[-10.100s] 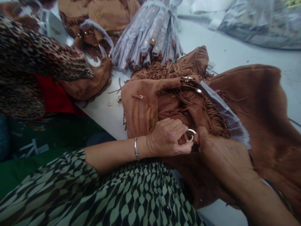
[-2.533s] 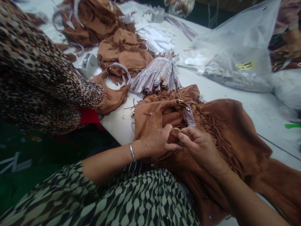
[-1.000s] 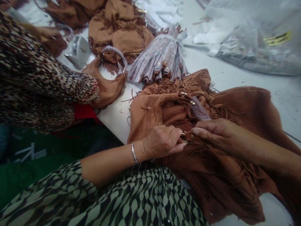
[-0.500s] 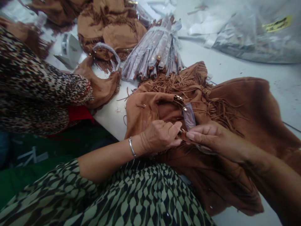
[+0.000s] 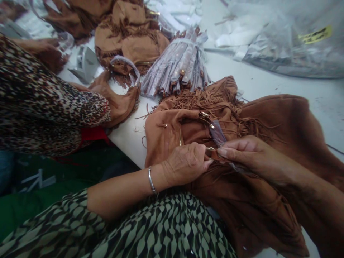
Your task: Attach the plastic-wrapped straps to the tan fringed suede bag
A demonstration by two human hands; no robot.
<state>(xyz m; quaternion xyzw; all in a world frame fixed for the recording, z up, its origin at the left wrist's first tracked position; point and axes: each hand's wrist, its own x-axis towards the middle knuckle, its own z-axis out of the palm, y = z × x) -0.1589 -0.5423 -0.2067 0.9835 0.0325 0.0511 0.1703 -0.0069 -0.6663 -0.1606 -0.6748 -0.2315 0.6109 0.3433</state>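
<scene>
A brown fringed handbag (image 5: 158, 139) lies before me, with a short zip and gold rings on it. My left hand (image 5: 185, 163) is closed around a gold ring (image 5: 209, 149) at the bag's near side; its fingertips are partly hidden. Between thumb and fingers, my right hand (image 5: 242, 150) pinches the brown end of a strap (image 5: 214, 154) that meets this ring. Plastic wrap covers another part of the strap (image 5: 218, 133), which runs to the far gold ring (image 5: 204, 115). Brown fringe (image 5: 249, 123) spreads over the bag beyond my right hand.
A bundle of plastic-wrapped straps (image 5: 178, 64) lies beyond the bag. More brown bags (image 5: 145, 48) are piled at the back left, near a grey tape dispenser (image 5: 85, 63). A co-worker's patterned sleeve (image 5: 88, 105) reaches in from the left. A clear plastic bag (image 5: 290, 46) sits far right.
The whole view has shifted slightly. My left hand has turned a little around the ring, and more of the brown strap end shows between my hands. The co-worker's hand now shows at the left.
</scene>
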